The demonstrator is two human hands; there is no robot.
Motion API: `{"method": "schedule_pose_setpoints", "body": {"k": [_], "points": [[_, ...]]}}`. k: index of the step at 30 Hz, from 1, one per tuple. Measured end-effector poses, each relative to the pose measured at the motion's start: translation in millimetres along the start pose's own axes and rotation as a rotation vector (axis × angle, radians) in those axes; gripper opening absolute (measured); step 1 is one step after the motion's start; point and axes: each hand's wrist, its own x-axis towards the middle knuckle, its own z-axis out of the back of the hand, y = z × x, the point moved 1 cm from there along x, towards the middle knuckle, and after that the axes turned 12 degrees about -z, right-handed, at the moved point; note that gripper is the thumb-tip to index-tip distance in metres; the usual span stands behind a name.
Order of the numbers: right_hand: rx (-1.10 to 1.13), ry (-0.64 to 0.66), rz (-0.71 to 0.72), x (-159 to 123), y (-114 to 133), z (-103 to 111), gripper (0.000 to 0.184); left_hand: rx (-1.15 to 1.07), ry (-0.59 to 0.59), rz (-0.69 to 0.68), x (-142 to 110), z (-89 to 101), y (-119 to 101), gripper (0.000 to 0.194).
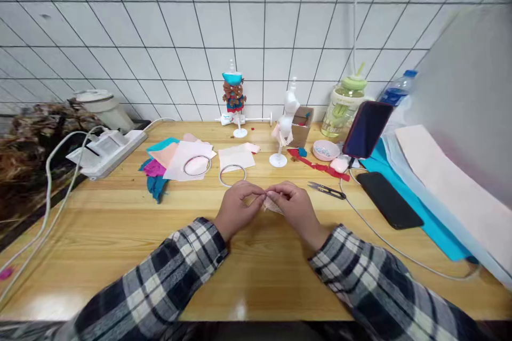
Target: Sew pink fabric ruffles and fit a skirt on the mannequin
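My left hand (242, 205) and my right hand (294, 205) meet over the middle of the table, fingertips pinched close together. Between them is a small piece of pale pink fabric (272, 205), mostly covered by my fingers. Just beyond stands a small white doll mannequin (287, 114) with pale pink cloth around its lower part. To the left of it lie a hoop (233, 175) on pale cloth (236, 155) and another hoop (197, 165). Thread snips (327, 190) rest to the right of my right hand.
A dressed doll mannequin (234, 97) stands near the wall. Coloured fabric pieces (158, 170) and a power strip (108, 154) are on the left. On the right are a bead dish (325, 150), a propped phone (367, 129), a black phone (390, 200), a jar (344, 106) and fabric sheets (452, 170).
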Motion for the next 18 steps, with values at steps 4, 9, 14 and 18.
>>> {"method": "schedule_pose_setpoints", "body": {"k": [4, 9, 14, 18], "points": [[0.146, 0.076, -0.105, 2, -4, -2, 0.018, 0.01, 0.012, -0.015, 1, 1.2, -1, 0.01], [0.195, 0.151, -0.121, 3, -4, -1, 0.022, 0.004, 0.004, 0.019, 1, 1.4, 1, 0.013], [-0.136, 0.074, 0.214, -2, 1, 4, 0.026, -0.154, 0.002, 0.25, 0, 1.2, 5, 0.019], [-0.361, 0.002, 0.358, -5, 4, 8, 0.027, -0.372, 0.008, 0.375, 0, 2.9, 6, 0.025]]}}
